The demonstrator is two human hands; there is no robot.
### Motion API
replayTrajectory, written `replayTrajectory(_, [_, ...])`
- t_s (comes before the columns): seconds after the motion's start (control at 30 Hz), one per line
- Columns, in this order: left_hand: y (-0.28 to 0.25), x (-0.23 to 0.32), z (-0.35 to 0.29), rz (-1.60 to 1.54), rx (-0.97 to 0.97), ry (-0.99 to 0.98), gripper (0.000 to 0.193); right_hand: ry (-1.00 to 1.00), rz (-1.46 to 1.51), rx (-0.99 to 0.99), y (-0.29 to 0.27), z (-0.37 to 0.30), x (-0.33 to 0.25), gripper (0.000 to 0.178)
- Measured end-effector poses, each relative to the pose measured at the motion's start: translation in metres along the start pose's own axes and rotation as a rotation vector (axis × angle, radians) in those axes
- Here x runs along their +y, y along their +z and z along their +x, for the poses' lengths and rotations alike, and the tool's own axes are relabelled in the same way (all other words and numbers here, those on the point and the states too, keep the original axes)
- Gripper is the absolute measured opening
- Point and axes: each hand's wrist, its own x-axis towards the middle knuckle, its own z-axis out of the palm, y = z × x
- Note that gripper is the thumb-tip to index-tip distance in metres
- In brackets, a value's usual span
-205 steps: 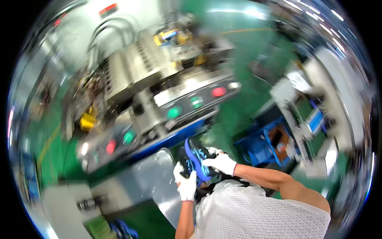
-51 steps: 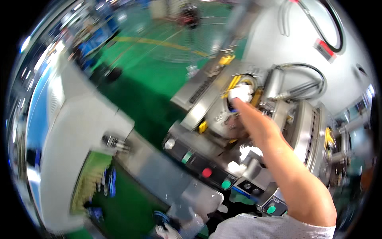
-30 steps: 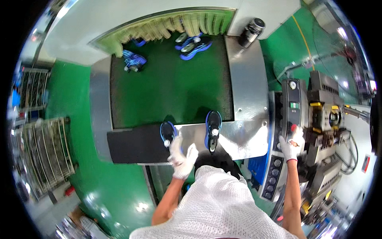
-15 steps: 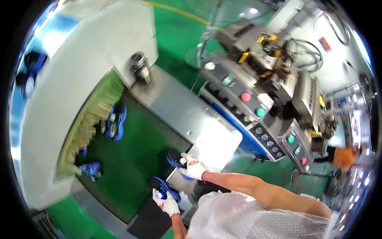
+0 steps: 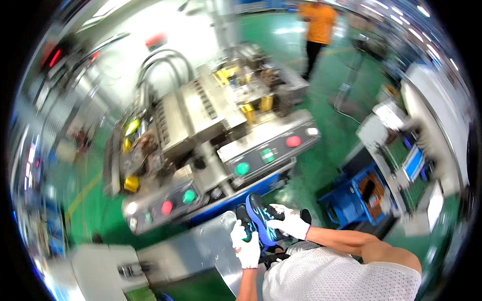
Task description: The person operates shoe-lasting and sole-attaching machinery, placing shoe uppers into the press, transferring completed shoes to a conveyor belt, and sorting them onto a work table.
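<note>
Head view: left grip (image 5: 246, 247) clasps black shoe (image 5: 243, 214), right grip (image 5: 286, 220) blue-soled shoe (image 5: 259, 214)

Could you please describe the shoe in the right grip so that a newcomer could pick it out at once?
Find the big metal machine, then its right control panel; below that, in the white-gloved right grip, is the black-and-blue shoe. Its broad violet-blue sole edge shows plainly, setting it apart from the darker shoe beside it in the left grip.
</note>
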Motion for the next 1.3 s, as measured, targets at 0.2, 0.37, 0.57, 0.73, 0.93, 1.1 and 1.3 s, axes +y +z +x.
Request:
replayTrajectory(0.2, [0.147, 0.154, 0.0, -0.026, -0.584, 0.188, 0.067, 0.071, 0.332, 0.666, -0.173, -0.09, 0.032, 0.077])
replayTrajectory(0.37, [0.272, 0.235, -0.032, -0.148, -0.917, 0.505, 0.051, 0.06, 0.76, 1.097, -0.277, -0.191, 0.052, 0.078])
replayTrajectory(0.57, [0.467, 0.353, -0.08, -0.227, -1.179, 0.882, 0.058, 0.113, 0.139, 1.791, -0.4, -0.276, 0.084, 0.077])
replayTrajectory(0.73, [0.602, 0.353, -0.121, -0.046, -1.229, 0.806, 0.064, 0.448, -0.095, 1.803, -0.49, -0.26, 0.142, 0.074])
replayTrajectory(0.93, [0.617, 0.358, -0.12, -0.129, -1.32, 0.781, 0.069, 0.433, -0.235, 1.814, -0.521, -0.26, 0.142, 0.064])
replayTrajectory(1.1, [0.474, 0.251, -0.042, -0.042, -1.231, 0.801, 0.063, -0.36, -0.186, 1.732, -0.421, -0.168, 0.057, 0.052])
replayTrajectory(1.3, [0.174, 0.029, 0.062, 0.627, -0.943, 0.162, 0.058, 0.027, -0.193, 0.219, -0.239, 0.02, 0.125, 0.067])
